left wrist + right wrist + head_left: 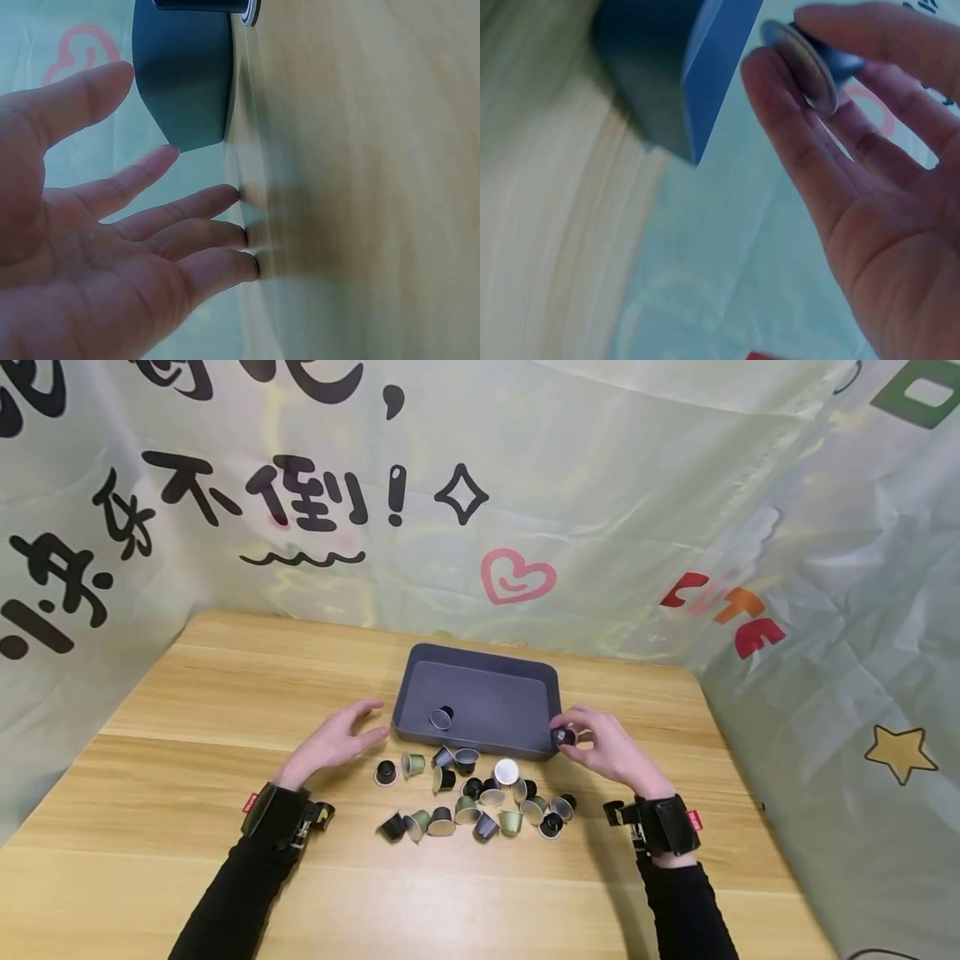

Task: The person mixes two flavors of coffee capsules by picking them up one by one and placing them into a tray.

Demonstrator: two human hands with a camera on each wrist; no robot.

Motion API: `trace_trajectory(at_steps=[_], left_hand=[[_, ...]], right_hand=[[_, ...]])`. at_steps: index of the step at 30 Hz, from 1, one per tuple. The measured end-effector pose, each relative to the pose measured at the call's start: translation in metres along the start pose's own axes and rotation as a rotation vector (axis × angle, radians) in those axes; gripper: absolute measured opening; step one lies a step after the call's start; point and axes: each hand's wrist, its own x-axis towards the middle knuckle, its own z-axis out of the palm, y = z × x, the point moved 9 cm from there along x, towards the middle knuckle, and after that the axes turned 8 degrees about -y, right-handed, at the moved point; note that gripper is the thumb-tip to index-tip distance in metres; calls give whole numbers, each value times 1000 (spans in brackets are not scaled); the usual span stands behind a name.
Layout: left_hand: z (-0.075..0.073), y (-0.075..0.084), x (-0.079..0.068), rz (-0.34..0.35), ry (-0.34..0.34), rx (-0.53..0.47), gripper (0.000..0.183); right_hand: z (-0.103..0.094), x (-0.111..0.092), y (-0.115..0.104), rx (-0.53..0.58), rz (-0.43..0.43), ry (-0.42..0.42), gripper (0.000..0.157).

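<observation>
Between thumb and fingers my right hand (611, 747) pinches a dark coffee capsule (564, 737) at the tray's near right corner. In the right wrist view the silvery rim of that capsule (806, 67) faces the camera. My left hand (333, 739) holds nothing, its fingers spread beside the tray's left side; in the left wrist view the fingertips (244, 236) are right at the wooden surface. One dark capsule (442, 717) lies on its side in the grey tray (502, 693). Several black, green and grey capsules (467, 811) are scattered in front of it.
The wooden table (225, 693) runs back to a printed cloth (600, 527) that hangs behind it and along the right side. At the left of the scattered group stands a black capsule (386, 772). A white-topped capsule (506, 772) is close to the tray's near edge.
</observation>
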Motion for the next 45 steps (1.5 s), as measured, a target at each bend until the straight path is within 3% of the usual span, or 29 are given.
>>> trace_trajectory(at_steps=[10, 20, 25, 32, 45], left_hand=[[3, 8, -2, 0, -8, 31, 64], [3, 17, -5, 21, -13, 36, 65], [2, 20, -7, 22, -4, 51, 64], [3, 31, -8, 89, -1, 71, 54], [-2, 34, -13, 65, 27, 81, 48]], right_hand=[[-7, 41, -5, -84, 18, -75, 29], [11, 73, 12, -71, 105, -191, 35], [20, 78, 19, -123, 128, -252, 31], [29, 83, 23, -138, 150, -305, 30], [39, 81, 29, -161, 186, -329, 24]])
